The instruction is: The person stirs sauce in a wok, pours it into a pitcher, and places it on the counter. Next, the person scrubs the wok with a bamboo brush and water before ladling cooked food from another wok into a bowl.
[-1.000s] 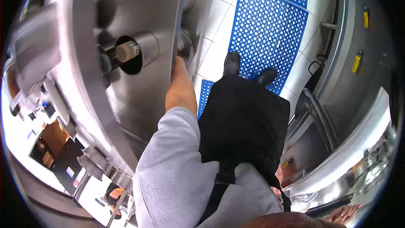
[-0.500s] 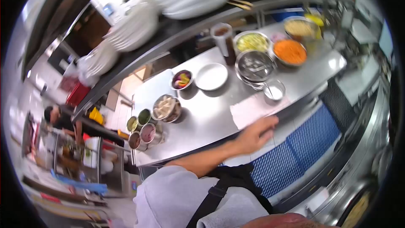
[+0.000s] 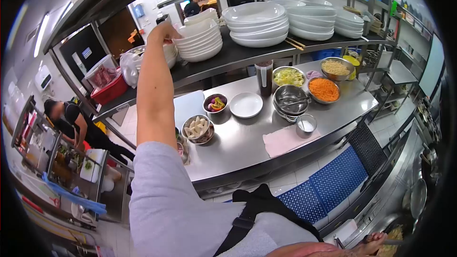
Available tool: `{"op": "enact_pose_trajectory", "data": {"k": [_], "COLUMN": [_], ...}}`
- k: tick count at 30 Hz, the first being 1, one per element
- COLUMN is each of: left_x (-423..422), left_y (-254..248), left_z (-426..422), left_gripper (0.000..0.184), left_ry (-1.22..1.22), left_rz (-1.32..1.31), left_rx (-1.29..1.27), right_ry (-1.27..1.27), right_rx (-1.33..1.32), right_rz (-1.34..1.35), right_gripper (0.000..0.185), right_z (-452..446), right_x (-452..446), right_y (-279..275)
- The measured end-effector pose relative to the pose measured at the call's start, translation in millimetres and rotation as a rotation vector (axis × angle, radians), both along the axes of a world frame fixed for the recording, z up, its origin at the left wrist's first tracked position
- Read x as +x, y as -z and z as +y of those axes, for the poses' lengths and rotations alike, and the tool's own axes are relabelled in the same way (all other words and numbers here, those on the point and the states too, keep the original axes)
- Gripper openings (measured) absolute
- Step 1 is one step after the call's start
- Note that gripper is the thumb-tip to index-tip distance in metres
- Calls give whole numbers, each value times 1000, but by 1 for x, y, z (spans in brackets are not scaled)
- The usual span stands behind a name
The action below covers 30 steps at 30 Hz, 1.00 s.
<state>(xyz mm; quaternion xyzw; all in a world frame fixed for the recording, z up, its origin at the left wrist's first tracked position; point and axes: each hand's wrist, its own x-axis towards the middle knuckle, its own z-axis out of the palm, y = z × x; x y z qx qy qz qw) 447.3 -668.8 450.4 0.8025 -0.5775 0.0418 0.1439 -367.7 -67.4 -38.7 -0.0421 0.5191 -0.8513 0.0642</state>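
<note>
My left hand [image 3: 164,34] reaches up to the shelf, its fingers curled at the rim of the top white bowl [image 3: 196,27] of a stack. Its fingertips are partly hidden, and the bowl still sits in the stack. At the lower right edge, my right hand [image 3: 373,243] is closed around a thin grey handle, over or beside a pan with yellowish food [image 3: 394,238]. What the handle belongs to cannot be made out.
Plate stacks [image 3: 257,26] line the shelf [image 3: 223,54]. The steel counter [image 3: 238,154] below holds a white dish [image 3: 246,105], shredded carrot [image 3: 324,89], a pink cloth [image 3: 288,141] and several food bowls. Another person [image 3: 76,119] works at the left.
My left hand has risen from beside the counter's front edge to the bowl stack on the shelf. The view has tilted upward, and my right hand now shows at the lower right.
</note>
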Motion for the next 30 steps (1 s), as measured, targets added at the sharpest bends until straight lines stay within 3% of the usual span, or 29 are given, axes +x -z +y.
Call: {"op": "enact_pose_trajectory", "data": {"k": [2, 4, 7, 8, 10, 11, 12, 15, 19, 22, 25, 27, 28, 30], "left_x": [23, 40, 27, 23, 1, -14, -36, -92, -157, -235, -340, -447, -493, -576], "left_y": [0, -9, -8, -8, -9, -8, -6, 4, 31, 84, 189, 255, 281, 327], "left_z": [-26, -40, -39, -44, -64, -80, -90, -85, -70, -68, -71, 16, 45, 115], "left_gripper": [42, 41, 39, 38, 36, 36, 35, 33, 30, 29, 28, 21, 20, 14], "left_ry": [53, 105, 275, 342, 436, 464, 472, 502, 656, 904, 1159, 1174, 1309, 1270], "left_rz": [-167, -432, -464, -457, -437, -409, -375, -203, 95, 383, 722, 680, 785, 902], "left_rx": [-9, -10, -82, -111, -181, -228, -269, -409, -489, -383, -66, -27, 187, 318], "right_ry": [-4, -22, 262, 258, 431, 315, 401, 479, 483, 531, 553, 554, 562, 576], "right_rx": [-11, -7, 203, 147, 178, 206, 241, 252, 557, 655, 759, 845, 856, 885], "right_rz": [-1, 119, 38, 68, -280, -141, -239, -138, -184, -152, -136, -167, -167, -175], "right_gripper": [30, 28, 48, 23, 7, 11, 14, 21, 33, 40, 47, 50, 51, 51], "right_z": [11, 39, 10, 11, -8, 11, 12, 62, 113, 131, 142, 142, 141, 139], "right_x": [-7, -51, 66, 78, 111, 121, 126, 127, 141, 138, 117, 101, 91, 68], "right_y": [15, 68, -7, -13, -89, -93, -112, -90, -90, -78, -63, -67, -66, -61]}}
